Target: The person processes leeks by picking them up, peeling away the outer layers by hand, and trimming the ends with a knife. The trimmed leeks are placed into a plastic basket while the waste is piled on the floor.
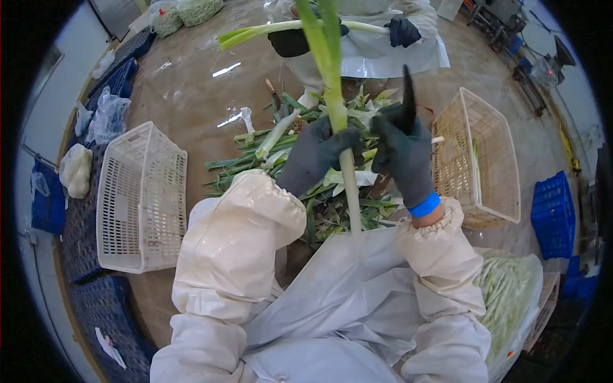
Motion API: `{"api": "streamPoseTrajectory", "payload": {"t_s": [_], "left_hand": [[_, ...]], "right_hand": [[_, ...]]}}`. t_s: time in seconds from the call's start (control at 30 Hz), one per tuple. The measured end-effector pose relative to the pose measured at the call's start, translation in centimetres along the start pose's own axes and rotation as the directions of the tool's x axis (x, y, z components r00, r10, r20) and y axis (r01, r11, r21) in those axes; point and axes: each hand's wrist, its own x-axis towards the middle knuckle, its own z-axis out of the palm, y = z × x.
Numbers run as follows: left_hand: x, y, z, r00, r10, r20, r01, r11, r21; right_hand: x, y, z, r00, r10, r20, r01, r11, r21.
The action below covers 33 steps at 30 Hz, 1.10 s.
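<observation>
Leek stalk (pixel 337 115): long, green-leaved, white-shafted; held upright at near centre, above the trimmings, so that the shaft faces the blade.
Left hand (pixel 316 156): grey-gloved; fingers wrapped closed around the stalk at mid-length, steadying it.
Right hand (pixel 405 159): grey-gloved; fingers closed on a black-bladed knife (pixel 407 96), blade pointing up, just beside the stalk.
Trimmings pile (pixel 287 159): green leaves and pale skins on the floor, below the hands, between the two baskets.
White plastic basket (pixel 128 210): left; no produce shows in it.
Beige plastic basket (pixel 491 185): right; one thin green stalk shows inside.
Clear plastic bag (pixel 535 287): near right; filled with pale trimmed stalks.
</observation>
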Motion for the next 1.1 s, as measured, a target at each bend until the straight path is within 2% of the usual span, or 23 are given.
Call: {"api": "streamPoseTrajectory", "payload": {"t_s": [0.07, 0.1, 0.17, 0.23, 0.37, 0.4, 0.47, 0.5, 0.57, 0.6, 0.67, 0.73, 0.8, 0.97, 1.0, 1.07, 1.1], "left_hand": [[0.1, 0.4, -0.5, 0.999, -0.047, 0.020, 0.050, 0.983, -0.179], [-0.2, 0.9, -0.8, 0.997, -0.063, 0.052, 0.071, 0.985, -0.160], [-0.3, 0.8, -0.7, 0.989, -0.023, 0.147, 0.057, 0.971, -0.231], [-0.3, 0.6, -0.3, 0.978, 0.003, 0.208, 0.061, 0.951, -0.303], [0.0, -0.4, 0.5, 0.972, -0.043, 0.232, 0.145, 0.885, -0.442], [0.1, -0.5, 0.6, 0.970, -0.067, 0.232, 0.173, 0.864, -0.474], [-0.1, -0.8, 0.5, 0.964, -0.055, 0.259, 0.167, 0.885, -0.434], [-0.4, -0.9, 0.4, 0.961, -0.049, 0.272, 0.163, 0.896, -0.413], [-0.8, -1.1, 0.2, 0.933, -0.126, 0.337, 0.267, 0.870, -0.415], [-1.0, -1.2, 0.2, 0.915, -0.163, 0.369, 0.319, 0.853, -0.414], [-1.0, -1.3, 1.1, 0.933, -0.108, 0.342, 0.252, 0.877, -0.409], [-1.1, -1.0, 1.5, 0.924, -0.092, 0.370, 0.257, 0.867, -0.428], [-1.2, -0.7, 1.4, 0.887, -0.110, 0.448, 0.336, 0.820, -0.463], [-1.2, -0.8, 2.1, 0.938, -0.179, 0.296, 0.312, 0.807, -0.502], [-1.2, -0.8, 2.1, 0.942, -0.203, 0.269, 0.318, 0.800, -0.509], [-0.7, -2.3, 1.8, 0.950, -0.156, 0.272, 0.275, 0.830, -0.485], [-0.6, -2.5, 1.8, 0.952, -0.132, 0.275, 0.253, 0.844, -0.472]], "right_hand": [[0.6, -0.4, -1.0, 0.995, 0.050, -0.085, -0.040, 0.992, 0.120], [0.9, -0.9, -1.1, 0.995, 0.010, -0.102, 0.005, 0.989, 0.148], [2.2, 0.0, -1.7, 0.973, -0.206, -0.108, 0.207, 0.978, -0.005], [1.6, -1.4, -1.8, 0.994, -0.070, -0.080, 0.063, 0.994, -0.088], [0.7, -0.9, -0.9, 0.998, -0.069, 0.007, 0.070, 0.990, -0.121], [0.4, -1.3, -0.8, 0.999, 0.002, 0.032, 0.001, 0.997, -0.082], [0.1, -2.0, -0.4, 0.986, 0.140, 0.094, -0.140, 0.990, -0.008], [0.0, -2.1, -0.2, 0.989, 0.094, 0.110, -0.094, 0.996, -0.007], [0.0, -2.1, 0.1, 0.990, 0.004, 0.143, -0.004, 1.000, -0.002], [-0.3, -2.8, 0.3, 0.986, 0.058, 0.156, -0.059, 0.998, 0.003], [-1.0, -4.5, 0.6, 0.969, 0.163, 0.184, -0.168, 0.986, 0.009], [-1.0, -4.2, 0.8, 0.972, 0.114, 0.205, -0.115, 0.993, -0.009], [-1.1, -3.7, 1.0, 0.974, 0.095, 0.204, -0.094, 0.995, -0.017], [-1.7, -3.4, 1.9, 0.975, 0.139, 0.171, -0.145, 0.989, 0.024], [-1.8, -3.2, 2.1, 0.982, 0.118, 0.148, -0.124, 0.991, 0.038], [-1.7, -2.2, 2.4, 0.992, 0.073, 0.102, -0.080, 0.995, 0.065], [-1.6, -1.4, 2.3, 0.997, 0.001, 0.078, 0.001, 1.000, -0.021]]}}
